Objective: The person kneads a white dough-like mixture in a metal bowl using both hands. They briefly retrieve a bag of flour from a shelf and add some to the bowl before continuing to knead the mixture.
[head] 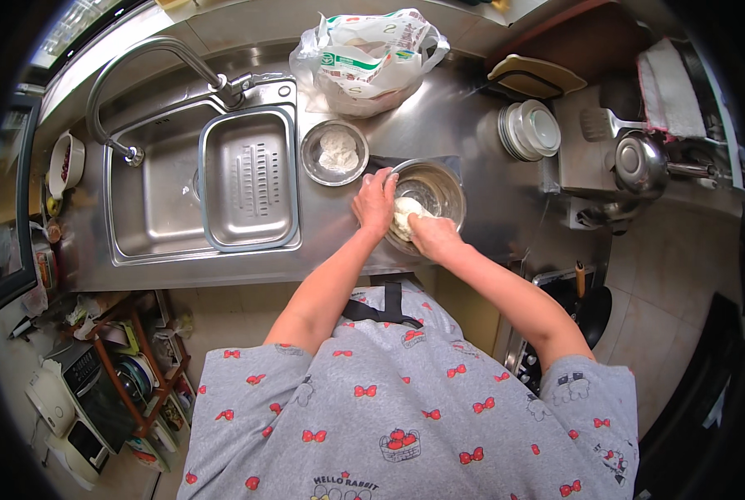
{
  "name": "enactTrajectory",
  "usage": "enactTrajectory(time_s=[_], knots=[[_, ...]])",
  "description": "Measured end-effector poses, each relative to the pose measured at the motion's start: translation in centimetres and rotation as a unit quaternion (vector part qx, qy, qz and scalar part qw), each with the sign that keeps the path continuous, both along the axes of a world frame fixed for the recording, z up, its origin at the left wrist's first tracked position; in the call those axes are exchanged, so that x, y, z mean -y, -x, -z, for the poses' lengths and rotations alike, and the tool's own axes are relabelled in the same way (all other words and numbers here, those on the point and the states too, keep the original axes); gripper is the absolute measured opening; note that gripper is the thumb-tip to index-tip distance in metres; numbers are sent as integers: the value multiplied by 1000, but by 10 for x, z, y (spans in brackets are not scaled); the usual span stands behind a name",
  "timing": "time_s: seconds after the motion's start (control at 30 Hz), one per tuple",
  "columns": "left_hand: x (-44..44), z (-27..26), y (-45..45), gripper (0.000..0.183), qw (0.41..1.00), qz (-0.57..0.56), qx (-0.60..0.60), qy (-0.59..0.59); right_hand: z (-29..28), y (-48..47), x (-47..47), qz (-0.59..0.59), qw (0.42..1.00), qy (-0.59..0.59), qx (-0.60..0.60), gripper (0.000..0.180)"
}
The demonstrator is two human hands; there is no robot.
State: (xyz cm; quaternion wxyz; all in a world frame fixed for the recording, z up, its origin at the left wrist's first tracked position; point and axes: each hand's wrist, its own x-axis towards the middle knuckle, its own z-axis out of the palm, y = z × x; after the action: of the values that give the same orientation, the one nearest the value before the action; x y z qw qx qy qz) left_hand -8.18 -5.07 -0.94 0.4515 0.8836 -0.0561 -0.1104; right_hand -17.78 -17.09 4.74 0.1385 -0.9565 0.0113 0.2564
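Note:
A stainless-steel mixing bowl (449, 194) stands on the counter before me, with a pale lump of dough (405, 214) inside against its near-left wall. My left hand (375, 203) grips the bowl's left rim, fingers over the edge. My right hand (435, 237) reaches in over the near-right rim and holds the dough, thumb on top; its other fingers are mostly hidden. Left of the bowl, close to my left hand, sits a smaller round bowl (307, 164) of white flour (338, 151). A dark flat item (382, 164) shows partly from under the mixing bowl.
At left is a steel sink (160, 206) with a curved faucet (160, 44) and a grey-rimmed drain basket (204, 187). A plastic bag (372, 75) stands behind the bowls. Stacked dishes (529, 131), a slotted turner (616, 122) and a steel pot (640, 164) are at right.

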Motion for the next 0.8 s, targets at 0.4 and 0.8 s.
enactTrajectory(time_s=[0.4, 0.8], knots=[[-2, 4, 2, 24, 1000, 8, 5, 29, 45, -51, 18, 194, 952, -230, -57, 38], [-4, 11, -6, 24, 1000, 4, 20, -9, -13, -13, 27, 265, 941, -204, 57, 32]])
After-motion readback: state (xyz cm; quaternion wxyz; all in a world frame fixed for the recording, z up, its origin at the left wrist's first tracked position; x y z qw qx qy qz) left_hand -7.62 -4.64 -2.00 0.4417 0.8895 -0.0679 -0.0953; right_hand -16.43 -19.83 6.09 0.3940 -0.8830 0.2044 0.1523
